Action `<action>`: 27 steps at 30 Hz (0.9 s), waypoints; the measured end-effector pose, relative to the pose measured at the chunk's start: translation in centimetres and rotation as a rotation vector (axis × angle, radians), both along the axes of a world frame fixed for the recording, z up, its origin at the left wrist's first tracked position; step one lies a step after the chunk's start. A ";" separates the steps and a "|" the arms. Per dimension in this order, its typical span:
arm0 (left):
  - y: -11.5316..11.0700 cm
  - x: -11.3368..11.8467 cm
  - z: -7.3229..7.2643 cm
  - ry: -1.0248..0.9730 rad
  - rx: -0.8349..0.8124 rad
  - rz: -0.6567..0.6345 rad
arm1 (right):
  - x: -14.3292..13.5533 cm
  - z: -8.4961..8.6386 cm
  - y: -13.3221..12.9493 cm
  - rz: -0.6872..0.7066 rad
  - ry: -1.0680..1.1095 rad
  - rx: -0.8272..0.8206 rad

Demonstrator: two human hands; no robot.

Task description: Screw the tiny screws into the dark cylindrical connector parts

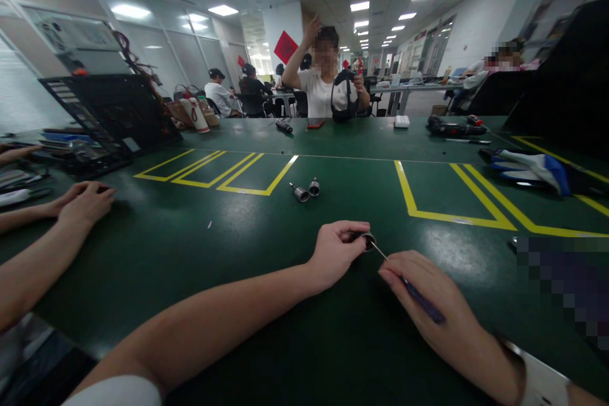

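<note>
My left hand (335, 250) is closed around a small cup-shaped metal socket bit (370, 242), whose round open end faces right. My right hand (423, 295) grips a thin screwdriver (423, 301) with a dark purple handle. Its slender metal shaft runs up and left to the socket's mouth; how far the tip reaches inside cannot be made out. Beyond my left hand, two similar metal socket bits (301, 193) lie close together on the green table (266, 241).
Yellow tape outlines (245, 190) mark the table. Blue-and-white gloves (533, 170) and a black-and-red tool (457, 127) lie at the right. A co-worker's hands (88, 200) rest at the left; another person (321, 85) holds a cap across the table. A black rack (114, 114) stands left.
</note>
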State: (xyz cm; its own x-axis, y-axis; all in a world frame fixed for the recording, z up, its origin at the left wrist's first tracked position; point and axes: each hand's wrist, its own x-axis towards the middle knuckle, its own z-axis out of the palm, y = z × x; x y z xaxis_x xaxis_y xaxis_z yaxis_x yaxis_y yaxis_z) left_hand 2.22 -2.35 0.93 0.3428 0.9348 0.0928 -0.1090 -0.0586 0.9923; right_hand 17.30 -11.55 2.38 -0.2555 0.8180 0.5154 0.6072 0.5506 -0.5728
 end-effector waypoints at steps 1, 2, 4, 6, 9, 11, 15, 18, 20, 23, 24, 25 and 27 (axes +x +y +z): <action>-0.1 0.0 0.1 -0.005 -0.011 0.007 | 0.0 0.0 0.0 -0.002 -0.001 0.006; -0.1 0.1 0.1 -0.009 -0.022 0.014 | -0.1 0.1 -0.1 -0.003 -0.001 0.013; -0.2 0.1 0.2 -0.013 -0.035 0.021 | -0.1 0.1 -0.1 -0.002 -0.004 0.024; -0.3 0.1 0.3 -0.013 -0.034 0.022 | -0.1 0.1 -0.1 -0.002 -0.008 0.033; -0.3 0.1 0.2 -0.016 -0.023 0.012 | -0.1 0.0 -0.2 -0.003 -0.021 0.040; -0.2 0.0 0.1 -0.027 -0.012 -0.007 | -0.1 0.0 -0.2 0.004 -0.030 0.047; -0.1 -0.1 -0.2 -0.056 -0.001 -0.036 | -0.1 0.0 -0.4 0.021 -0.040 0.061; 0.0 0.0 -0.4 -0.055 0.000 -0.036 | -0.2 0.1 -0.3 0.010 -0.033 0.058; 0.0 0.0 -0.4 -0.045 0.011 -0.034 | -0.3 0.1 -0.2 0.004 -0.029 0.042; 0.1 -0.1 -0.5 -0.005 0.038 -0.037 | -0.2 0.2 -0.2 0.008 -0.001 0.026; 0.2 -0.1 -0.5 0.012 0.041 -0.039 | -0.1 0.2 -0.3 0.009 0.013 0.025; 0.2 -0.2 -0.4 0.031 0.041 -0.040 | 0.0 0.3 -0.4 0.012 0.025 0.024; 0.2 -0.5 -0.2 0.071 0.051 -0.041 | 0.2 0.3 -0.6 0.021 0.044 0.024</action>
